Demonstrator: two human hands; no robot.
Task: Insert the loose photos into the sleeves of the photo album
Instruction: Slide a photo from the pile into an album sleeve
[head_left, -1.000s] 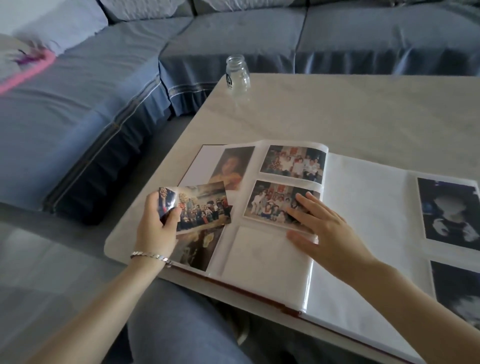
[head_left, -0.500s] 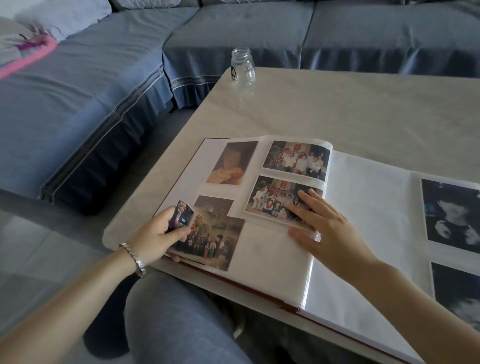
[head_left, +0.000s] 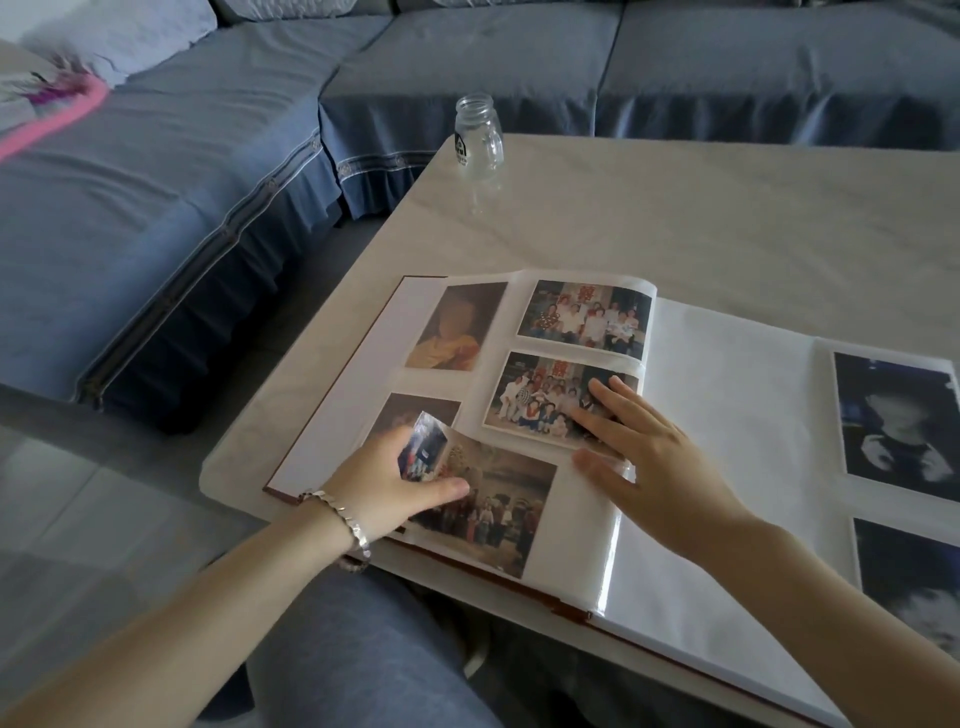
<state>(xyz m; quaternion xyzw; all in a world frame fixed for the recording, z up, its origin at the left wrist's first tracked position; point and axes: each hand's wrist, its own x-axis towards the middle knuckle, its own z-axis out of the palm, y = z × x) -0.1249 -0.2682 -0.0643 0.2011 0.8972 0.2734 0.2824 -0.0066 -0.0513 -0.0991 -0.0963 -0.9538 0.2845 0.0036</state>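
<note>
Loose photo (head_left: 498, 499): thin, bendy, probably slick; your left hand (head_left: 379, 483) pinches its curled left edge. Right hand (head_left: 660, 457): flat, pressing the album page (head_left: 576, 535). Hold edges only.

No text can be read: the dark label on the glass jar (head_left: 478, 137) and the red sign in the upper group photo (head_left: 584, 317) are too blurred.

Left hand (head_left: 387, 483) in a pinch; right hand (head_left: 660, 462) flat.

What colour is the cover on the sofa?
Blue-grey; the sofa cover shows best in the head view.
</note>
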